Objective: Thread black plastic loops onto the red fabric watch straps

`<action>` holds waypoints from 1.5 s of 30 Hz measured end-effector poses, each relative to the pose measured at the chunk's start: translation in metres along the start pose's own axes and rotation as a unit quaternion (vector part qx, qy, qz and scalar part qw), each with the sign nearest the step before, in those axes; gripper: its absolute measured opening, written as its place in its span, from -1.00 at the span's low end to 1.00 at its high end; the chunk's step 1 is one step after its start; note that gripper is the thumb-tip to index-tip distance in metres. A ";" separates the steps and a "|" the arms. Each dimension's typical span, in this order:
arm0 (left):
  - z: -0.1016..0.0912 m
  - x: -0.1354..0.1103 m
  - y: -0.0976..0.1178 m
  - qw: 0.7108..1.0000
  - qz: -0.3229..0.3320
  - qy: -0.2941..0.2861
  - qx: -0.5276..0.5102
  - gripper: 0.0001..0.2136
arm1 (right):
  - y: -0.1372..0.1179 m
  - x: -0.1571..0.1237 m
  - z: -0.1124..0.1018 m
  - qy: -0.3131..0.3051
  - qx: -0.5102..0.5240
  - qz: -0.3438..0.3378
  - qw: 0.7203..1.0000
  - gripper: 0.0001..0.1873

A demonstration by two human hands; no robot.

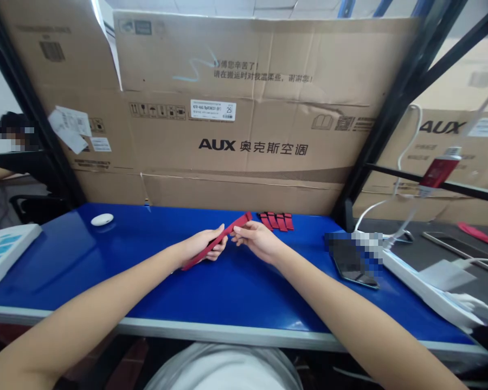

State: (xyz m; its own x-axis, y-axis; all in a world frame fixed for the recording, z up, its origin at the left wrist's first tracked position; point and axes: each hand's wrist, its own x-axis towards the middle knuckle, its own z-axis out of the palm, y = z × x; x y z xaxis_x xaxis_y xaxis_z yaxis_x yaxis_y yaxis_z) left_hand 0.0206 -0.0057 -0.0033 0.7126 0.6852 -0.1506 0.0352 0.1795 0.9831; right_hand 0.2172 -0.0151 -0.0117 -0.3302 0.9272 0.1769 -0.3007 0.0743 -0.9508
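Note:
A narrow red fabric strap (pixel 203 253) runs slantwise between my hands, above the blue tabletop (pixel 236 292). My left hand (pixel 205 244) is closed around its middle, with the lower end sticking out below the fingers. Near the upper end, my right hand (pixel 256 238) pinches the strap between thumb and fingers. Just behind the right hand, several red straps with black bands (pixel 277 221) lie side by side on the table.
A phone (pixel 353 262) and a white power strip (pixel 427 292) with cables lie at the right. A white oval object (pixel 102 219) and a white device (pixel 8 252) are at the left. Cardboard (pixel 252 179) walls off the back. A person (pixel 22 146) sits beyond the left post.

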 end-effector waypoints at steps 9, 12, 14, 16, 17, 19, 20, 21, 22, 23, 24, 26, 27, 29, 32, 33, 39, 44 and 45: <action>-0.012 -0.012 0.015 0.907 0.086 0.166 0.376 -0.59 | 0.000 0.003 -0.018 0.030 -0.279 -0.025 0.959 -0.69; -0.034 -0.015 0.015 0.817 0.047 0.237 0.524 -0.59 | -0.006 0.001 -0.039 0.102 -0.537 -0.055 0.836 -0.70; -0.046 -0.016 0.013 0.768 -0.016 0.265 0.583 -0.62 | -0.008 -0.001 -0.049 0.120 -0.643 -0.025 0.756 -0.68; -0.052 -0.018 0.013 0.719 -0.082 0.290 0.626 -0.65 | -0.009 -0.004 -0.052 0.118 -0.694 0.020 0.710 -0.69; -0.054 -0.019 0.012 0.696 -0.111 0.301 0.642 -0.65 | -0.009 -0.006 -0.051 0.114 -0.706 0.036 0.698 -0.70; -0.055 -0.022 0.013 0.662 -0.153 0.323 0.658 -0.64 | -0.009 -0.009 -0.043 0.097 -0.719 0.042 0.687 -0.69; -0.055 -0.023 0.013 0.652 -0.166 0.335 0.660 -0.63 | -0.009 -0.011 -0.038 0.083 -0.721 0.036 0.687 -0.69; -0.056 -0.025 0.013 0.644 -0.176 0.345 0.660 -0.62 | -0.010 -0.013 -0.032 0.067 -0.721 0.027 0.689 -0.69; -0.057 -0.026 0.013 0.638 -0.181 0.353 0.660 -0.61 | -0.010 -0.015 -0.026 0.053 -0.718 0.016 0.693 -0.68; -0.058 -0.027 0.014 0.632 -0.184 0.359 0.661 -0.61 | -0.010 -0.017 -0.020 0.040 -0.713 0.006 0.700 -0.68; -0.059 -0.028 0.014 0.628 -0.184 0.362 0.663 -0.61 | -0.009 -0.019 -0.015 0.032 -0.705 -0.003 0.708 -0.67; -0.061 -0.028 0.015 0.625 -0.180 0.359 0.669 -0.60 | -0.008 -0.022 -0.006 0.024 -0.690 -0.014 0.723 -0.65; -0.061 -0.028 0.016 0.626 -0.178 0.354 0.672 -0.58 | -0.006 -0.023 -0.003 0.021 -0.685 -0.018 0.728 -0.64; -0.060 -0.027 0.017 0.629 -0.176 0.344 0.674 -0.55 | -0.002 -0.024 0.000 0.011 -0.676 -0.028 0.737 -0.60; -0.057 -0.027 0.017 0.625 -0.177 0.350 0.675 -0.54 | 0.003 -0.021 -0.002 -0.004 -0.650 -0.061 0.757 -0.56; -0.056 -0.027 0.017 0.620 -0.179 0.359 0.674 -0.53 | 0.003 -0.018 -0.004 -0.005 -0.639 -0.079 0.765 -0.54; -0.044 -0.025 0.016 0.549 -0.137 0.428 0.705 -0.54 | -0.009 -0.002 -0.037 0.065 -0.638 -0.155 0.752 -0.49; -0.015 -0.012 0.014 0.521 0.045 0.342 0.781 -0.61 | -0.004 0.009 -0.061 0.019 -0.656 -0.133 0.743 -0.52; -0.011 -0.010 0.013 0.517 0.052 0.337 0.785 -0.61 | -0.001 0.010 -0.062 0.011 -0.658 -0.127 0.742 -0.55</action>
State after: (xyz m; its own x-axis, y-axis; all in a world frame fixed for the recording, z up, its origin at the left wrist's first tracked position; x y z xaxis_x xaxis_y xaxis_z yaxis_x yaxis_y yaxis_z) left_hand 0.0058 -0.0025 0.0099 0.3808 0.8187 0.4298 0.9236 -0.3146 -0.2190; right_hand 0.2700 0.0167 -0.0244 -0.3931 0.8269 0.4021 0.7880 0.5283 -0.3161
